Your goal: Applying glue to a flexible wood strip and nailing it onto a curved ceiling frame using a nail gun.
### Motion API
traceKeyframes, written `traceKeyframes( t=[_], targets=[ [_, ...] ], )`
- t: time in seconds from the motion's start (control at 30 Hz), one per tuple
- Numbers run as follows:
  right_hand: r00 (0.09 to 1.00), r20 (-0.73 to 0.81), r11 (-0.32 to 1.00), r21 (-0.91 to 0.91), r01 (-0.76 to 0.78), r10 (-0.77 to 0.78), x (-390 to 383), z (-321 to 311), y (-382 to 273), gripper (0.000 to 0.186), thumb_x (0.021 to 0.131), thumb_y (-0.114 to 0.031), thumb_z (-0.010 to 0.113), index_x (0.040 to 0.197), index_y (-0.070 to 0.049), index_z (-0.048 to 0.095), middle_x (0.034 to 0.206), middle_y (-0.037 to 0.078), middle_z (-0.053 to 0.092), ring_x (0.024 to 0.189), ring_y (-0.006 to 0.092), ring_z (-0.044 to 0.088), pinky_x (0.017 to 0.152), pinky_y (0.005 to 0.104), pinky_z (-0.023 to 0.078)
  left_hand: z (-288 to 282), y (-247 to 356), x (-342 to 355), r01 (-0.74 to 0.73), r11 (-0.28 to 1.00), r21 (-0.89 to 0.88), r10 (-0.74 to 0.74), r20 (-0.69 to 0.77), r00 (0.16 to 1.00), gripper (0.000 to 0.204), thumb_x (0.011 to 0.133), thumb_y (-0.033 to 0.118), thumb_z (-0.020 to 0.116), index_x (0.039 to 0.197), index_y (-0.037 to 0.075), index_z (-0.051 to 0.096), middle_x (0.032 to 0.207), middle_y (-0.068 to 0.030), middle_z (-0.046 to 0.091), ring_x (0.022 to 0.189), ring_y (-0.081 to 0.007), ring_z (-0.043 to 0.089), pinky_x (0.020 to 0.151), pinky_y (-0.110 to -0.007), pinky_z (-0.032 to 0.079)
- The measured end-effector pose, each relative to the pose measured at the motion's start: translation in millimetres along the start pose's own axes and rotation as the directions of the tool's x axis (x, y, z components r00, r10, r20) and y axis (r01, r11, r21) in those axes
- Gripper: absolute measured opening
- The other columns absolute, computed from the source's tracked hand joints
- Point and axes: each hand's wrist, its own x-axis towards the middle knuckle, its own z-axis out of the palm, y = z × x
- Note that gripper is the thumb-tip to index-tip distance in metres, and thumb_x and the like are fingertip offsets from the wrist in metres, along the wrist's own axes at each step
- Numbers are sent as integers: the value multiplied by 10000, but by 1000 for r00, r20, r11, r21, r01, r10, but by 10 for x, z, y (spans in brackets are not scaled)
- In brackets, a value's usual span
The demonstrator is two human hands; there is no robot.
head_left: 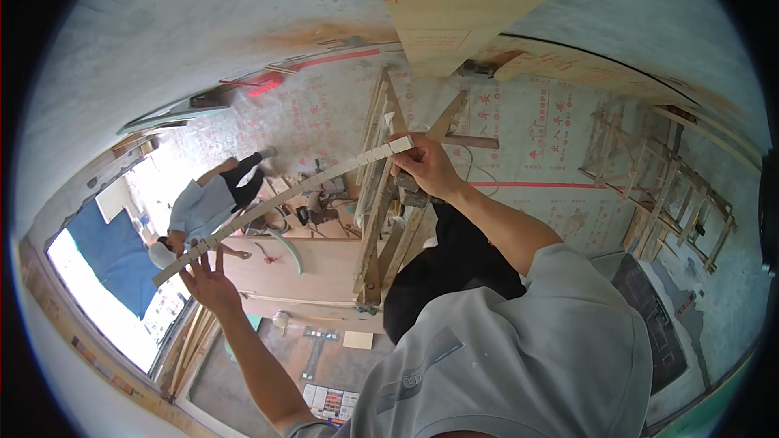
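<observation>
A long, pale, slightly bowed strip with evenly spaced notches slants across the view from lower left to upper right; it looks like wood. My right hand pinches its upper right end between thumb and fingers. Near its lower left end, my left hand holds the strip from below with outstretched fingertips. A wooden stepladder stands beneath the right part of the strip, close to my dark-trousered leg. A broad yellowish board extends overhead beyond my right hand.
At left, a co-worker in a grey shirt and pale cap bends beside a large pinkish board. Power tools with cables lie past it. A wooden frame stands at right. A blue sheet partly covers the bright window.
</observation>
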Motion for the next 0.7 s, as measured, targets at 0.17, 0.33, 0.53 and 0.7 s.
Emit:
traceKeyframes(
  t=[0.17,0.33,0.53,0.7],
  targets=[
    [1000,-10,1000,9,10,-10,32,-27,16,250,991,-53,590,1235,-3,578,849,42,643,751,109,627,716,278,520,68,213,-182,-15,1000,10,15,-14,1000,373,1043,145,492,1410,108,436,1363,-178,549,1216,-286,573,992,-562,525],
    [999,1,998,-44,42,-42,88,-42,83,212,977,-68,610,1183,-20,616,829,41,666,736,110,636,642,278,496,72,501,-373,-42,997,62,43,-6,999,384,1032,153,519,1405,108,436,1325,-167,576,1203,-270,588,957,-501,538],
    [999,-9,999,1,48,-48,81,-39,-124,229,960,-120,646,1176,-42,638,778,36,665,700,113,627,645,294,500,144,847,-405,-79,997,15,79,-11,997,448,1040,147,476,1473,121,365,1368,-153,558,1225,-273,574,958,-490,528],
    [922,-53,923,20,385,-384,-122,46,-1464,256,963,-81,638,1214,-30,627,870,26,676,803,93,615,696,261,498,401,1521,-194,-141,949,-282,208,221,953,449,1024,135,496,1456,127,377,1413,-184,515,1273,-330,532,1043,-523,482]
  ],
)
